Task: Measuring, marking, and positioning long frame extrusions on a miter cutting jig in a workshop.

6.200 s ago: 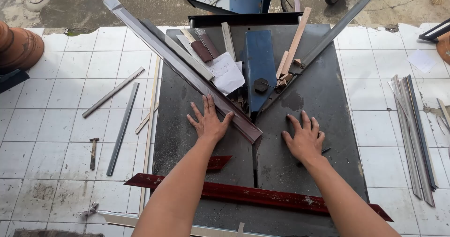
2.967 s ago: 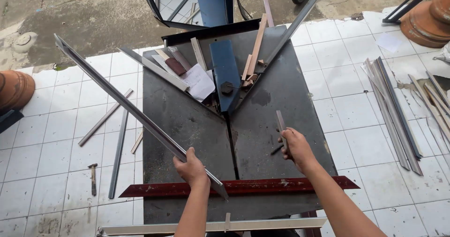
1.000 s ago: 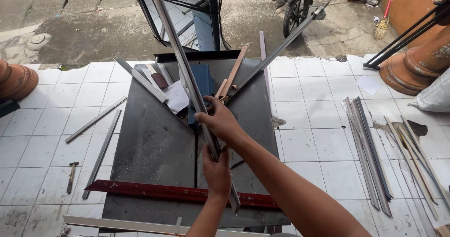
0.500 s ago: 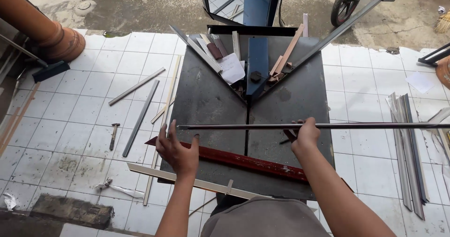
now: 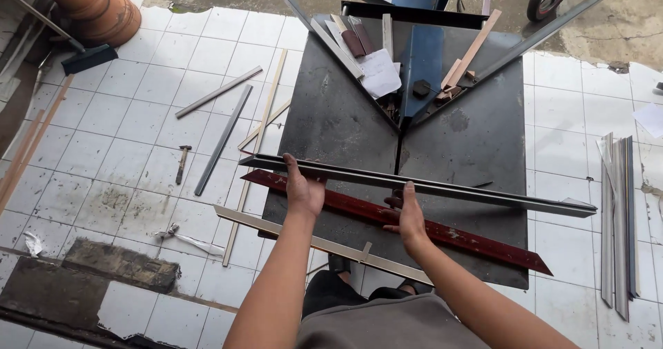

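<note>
A long grey aluminium profile (image 5: 483, 194) lies crosswise over the dark metal worktable (image 5: 338, 114), one end sticking out to the right. My left hand (image 5: 302, 187) grips it near its left end. Further right, my right hand (image 5: 409, 211) holds the same profile from below. Just under the profile lies a dark red metal strip (image 5: 469, 238), parallel to it. A pale strip (image 5: 304, 235) rests along the table's near edge. A blue V-shaped guide (image 5: 421, 59) stands at the table's far middle.
On the white tiled floor to the left lie several loose metal bars (image 5: 221, 138) and a small hammer (image 5: 181, 162). A bundle of profiles (image 5: 617, 211) lies at right. Offcuts and paper (image 5: 380, 73) sit at the table's back. A clay pipe (image 5: 90, 4) stands far left.
The profile has come down flatter onto the table and sits a little lower than half a second ago. Both hands have slid closer together along it. My view has shifted rightward.
</note>
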